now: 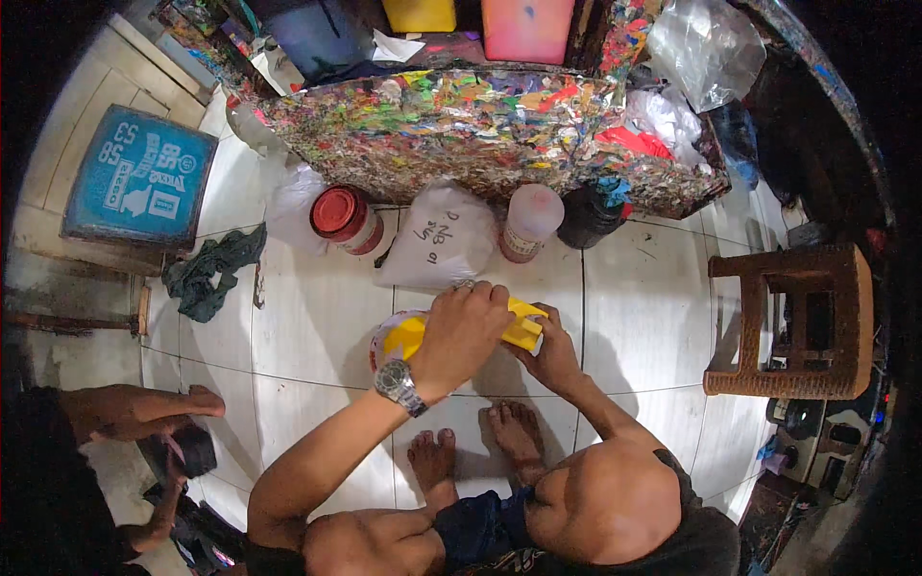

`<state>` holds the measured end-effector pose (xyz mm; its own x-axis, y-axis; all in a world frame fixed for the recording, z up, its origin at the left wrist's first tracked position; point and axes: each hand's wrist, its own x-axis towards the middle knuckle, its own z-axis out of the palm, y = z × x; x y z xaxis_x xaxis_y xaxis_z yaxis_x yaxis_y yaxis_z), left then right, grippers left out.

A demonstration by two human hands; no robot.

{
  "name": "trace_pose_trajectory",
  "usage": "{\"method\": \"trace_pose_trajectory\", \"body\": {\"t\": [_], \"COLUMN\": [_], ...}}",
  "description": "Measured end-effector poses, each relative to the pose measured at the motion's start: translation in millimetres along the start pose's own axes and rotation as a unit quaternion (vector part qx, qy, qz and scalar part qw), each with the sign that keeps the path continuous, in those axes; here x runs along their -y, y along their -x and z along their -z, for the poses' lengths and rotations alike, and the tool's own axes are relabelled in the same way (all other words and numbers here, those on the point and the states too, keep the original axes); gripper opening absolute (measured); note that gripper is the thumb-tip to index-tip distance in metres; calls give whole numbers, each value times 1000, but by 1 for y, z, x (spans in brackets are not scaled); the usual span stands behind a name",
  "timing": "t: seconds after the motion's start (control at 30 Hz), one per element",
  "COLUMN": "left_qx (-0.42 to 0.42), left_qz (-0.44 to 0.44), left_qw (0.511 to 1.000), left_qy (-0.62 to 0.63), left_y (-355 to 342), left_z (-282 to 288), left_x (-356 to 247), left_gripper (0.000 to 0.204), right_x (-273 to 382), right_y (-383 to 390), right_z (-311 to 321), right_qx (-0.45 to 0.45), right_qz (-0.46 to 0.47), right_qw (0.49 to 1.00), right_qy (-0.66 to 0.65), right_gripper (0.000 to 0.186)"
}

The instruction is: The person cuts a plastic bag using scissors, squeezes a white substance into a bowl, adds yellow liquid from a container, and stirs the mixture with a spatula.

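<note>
Fingers of the right hand (551,355) are clamped on the yellow piece (523,331) at its three-o'clock end, seemingly so it is steadied near the round tub (377,349) at nine o'clock, while more is covered by the left hand (461,331), whose grip cannot be told.

the yellow piece (523,329), bright and angular, sits at a slant between the left hand (463,331) and the right hand (549,357), flat faces and straight edges catching the light. its right end shows plainly, up against the right hand's fingers; the rest slips out of sight under the left hand (so its full shape can't be told). over to the left, partly covered by that same hand, there's the round tub (377,340), pale with reddish marks around its edge, a broad yellow patch showing within!
</note>
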<state>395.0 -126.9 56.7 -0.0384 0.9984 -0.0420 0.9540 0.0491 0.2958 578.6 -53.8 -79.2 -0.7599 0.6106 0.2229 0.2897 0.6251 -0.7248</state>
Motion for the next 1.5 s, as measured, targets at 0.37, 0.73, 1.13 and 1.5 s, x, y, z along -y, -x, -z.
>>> {"method": "trace_pose_trajectory", "body": {"t": [0.37, 0.73, 1.13, 1.5], "left_qx": [14, -76, -242, -639], "left_qz": [-107, -25, 126, 236], "left_qw": [993, 283, 660, 731], "left_qy": [-42, 956, 700, 22], "left_y": [0, 86, 128, -124], "left_z": [-8, 40, 2, 54], "left_x": [14, 45, 85, 234], "left_gripper": [48, 73, 58, 78], "right_x": [0, -9, 104, 134], "right_y": [-4, -44, -60, -60], "right_z": [5, 22, 45, 30], "right_qx": [-15, -47, -31, -74], "right_qz": [11, -25, 229, 170], "right_qw": [1000, 996, 971, 981], "right_qy": [18, 66, 56, -51], "right_gripper": [57, 80, 32, 27]}}
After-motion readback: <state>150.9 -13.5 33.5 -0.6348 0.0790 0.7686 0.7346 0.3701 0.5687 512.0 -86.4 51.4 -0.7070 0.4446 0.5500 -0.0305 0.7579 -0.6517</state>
